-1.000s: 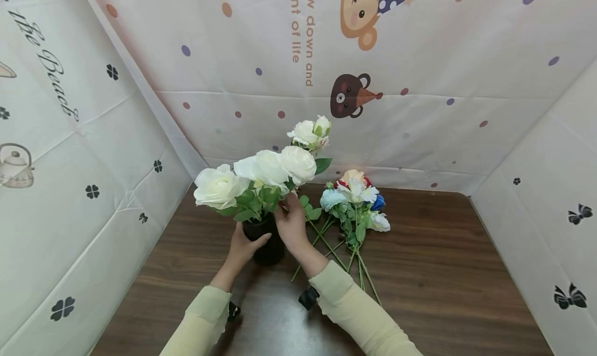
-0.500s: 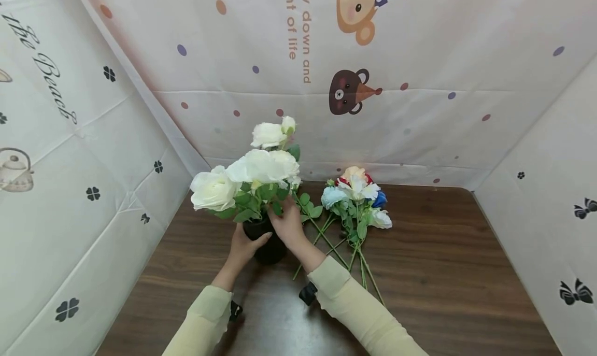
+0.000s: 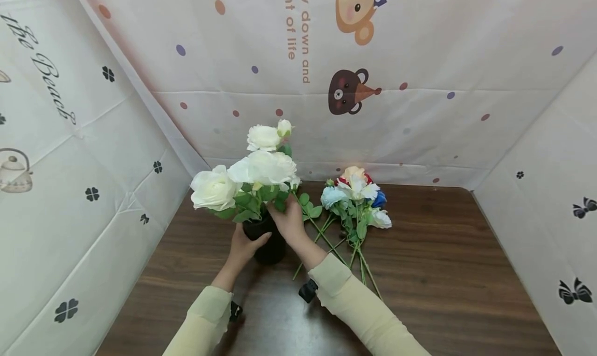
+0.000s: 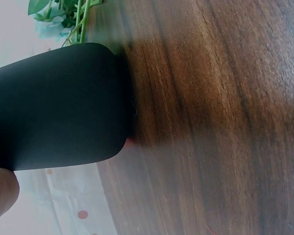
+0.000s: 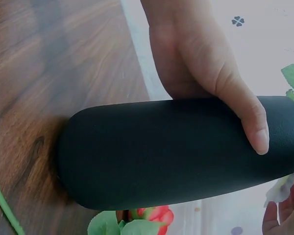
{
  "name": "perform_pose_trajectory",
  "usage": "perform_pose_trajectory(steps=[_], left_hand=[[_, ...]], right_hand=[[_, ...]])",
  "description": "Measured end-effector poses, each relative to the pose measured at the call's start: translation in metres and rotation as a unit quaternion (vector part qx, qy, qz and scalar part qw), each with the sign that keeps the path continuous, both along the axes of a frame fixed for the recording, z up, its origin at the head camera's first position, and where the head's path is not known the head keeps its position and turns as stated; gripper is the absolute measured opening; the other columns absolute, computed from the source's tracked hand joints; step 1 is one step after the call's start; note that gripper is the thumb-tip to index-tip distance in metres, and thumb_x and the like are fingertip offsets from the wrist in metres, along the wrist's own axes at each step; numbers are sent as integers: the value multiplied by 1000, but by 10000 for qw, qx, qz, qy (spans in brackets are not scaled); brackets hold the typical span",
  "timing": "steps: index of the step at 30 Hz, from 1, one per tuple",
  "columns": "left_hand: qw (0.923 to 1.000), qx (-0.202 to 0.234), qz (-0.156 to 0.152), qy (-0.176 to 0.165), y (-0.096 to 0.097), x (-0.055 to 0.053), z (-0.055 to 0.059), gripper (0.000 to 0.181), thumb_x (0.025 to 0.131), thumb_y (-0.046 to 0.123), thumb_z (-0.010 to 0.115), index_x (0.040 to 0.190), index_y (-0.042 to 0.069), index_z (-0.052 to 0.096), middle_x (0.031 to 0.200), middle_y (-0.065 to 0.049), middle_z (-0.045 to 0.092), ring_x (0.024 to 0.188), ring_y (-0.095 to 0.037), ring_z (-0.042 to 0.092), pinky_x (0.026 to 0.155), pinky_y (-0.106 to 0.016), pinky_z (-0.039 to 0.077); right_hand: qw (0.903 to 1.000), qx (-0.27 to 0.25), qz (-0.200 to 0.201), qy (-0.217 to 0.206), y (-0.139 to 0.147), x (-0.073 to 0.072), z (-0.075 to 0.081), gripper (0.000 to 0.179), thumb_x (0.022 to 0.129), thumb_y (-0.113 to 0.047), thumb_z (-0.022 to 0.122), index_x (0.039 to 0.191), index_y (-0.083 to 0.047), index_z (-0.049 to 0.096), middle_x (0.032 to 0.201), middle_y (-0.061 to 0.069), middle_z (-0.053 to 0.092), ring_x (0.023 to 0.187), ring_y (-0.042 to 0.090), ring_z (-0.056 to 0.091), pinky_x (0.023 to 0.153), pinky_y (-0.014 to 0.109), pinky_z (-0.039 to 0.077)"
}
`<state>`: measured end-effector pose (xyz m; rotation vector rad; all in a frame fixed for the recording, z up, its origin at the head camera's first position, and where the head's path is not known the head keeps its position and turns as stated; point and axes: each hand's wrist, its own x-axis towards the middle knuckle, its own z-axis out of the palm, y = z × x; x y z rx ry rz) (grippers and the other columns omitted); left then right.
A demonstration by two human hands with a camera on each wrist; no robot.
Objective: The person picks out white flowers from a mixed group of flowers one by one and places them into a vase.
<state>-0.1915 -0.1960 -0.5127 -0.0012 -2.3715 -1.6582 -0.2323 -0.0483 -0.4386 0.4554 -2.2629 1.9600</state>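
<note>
A black vase (image 3: 270,250) stands on the table, and several white roses (image 3: 214,189) with green leaves rise from its mouth. My left hand (image 3: 242,251) grips the vase's left side near the top, its thumb lying across the dark wall (image 5: 176,152) in the right wrist view. At the vase's mouth, on its right, my right hand (image 3: 290,224) holds a white rose by the stem among the leaves. Leaves cover most of its fingertips in the head view. Some of its fingers (image 5: 284,213) show at the lower right of the right wrist view, beside a white petal.
Right of the vase, a pile of loose artificial flowers (image 3: 356,190) in pale blue, white, peach, red and blue lies with stems crossing toward me. Patterned cloth (image 3: 420,138) walls off the back and both sides of the brown wooden table (image 3: 443,273).
The upper white rose and its bud have shifted left over the vase as my right hand moved slightly left and down. My left hand keeps its grip on the vase.
</note>
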Motion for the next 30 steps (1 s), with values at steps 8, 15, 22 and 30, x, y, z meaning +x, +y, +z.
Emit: perform_pose_trajectory(steps=[8, 15, 22, 30], left_hand=[[10000, -31, -6, 64, 2, -1, -1, 94, 86, 4, 79, 161, -2, 22, 162, -30, 35, 150, -47, 34, 122, -62, 30], [9999, -46, 57, -94, 1, 3, 0, 87, 86, 5, 80, 157, -2, 29, 157, -29, 42, 145, -46, 42, 118, -61, 37], [9998, -65, 35, -186, -1, 3, 1, 88, 86, 8, 80, 157, -1, 29, 157, -29, 42, 144, -46, 44, 116, -62, 39], [9997, 66, 12, -217, -1, 0, 1, 92, 86, 9, 79, 160, 3, 25, 161, -27, 38, 147, -45, 40, 119, -61, 36]], right_hand=[[9968, 541, 248, -532, 3, -2, 0, 32, 102, -17, 62, 128, 2, 66, 139, 26, 61, 131, 44, 58, 104, 57, 52], [9967, 753, 187, 252, 21, 2, -11, 26, 100, -9, 63, 124, 1, 67, 124, 22, 65, 112, 39, 65, 90, 51, 58], [9906, 1265, -299, 421, 48, -10, -37, 21, 100, -9, 64, 117, 2, 72, 115, 19, 69, 100, 34, 69, 84, 42, 60], [9657, 2489, -690, -284, 74, -28, -76, 29, 98, -8, 67, 124, 4, 70, 115, 22, 73, 96, 33, 73, 74, 40, 61]])
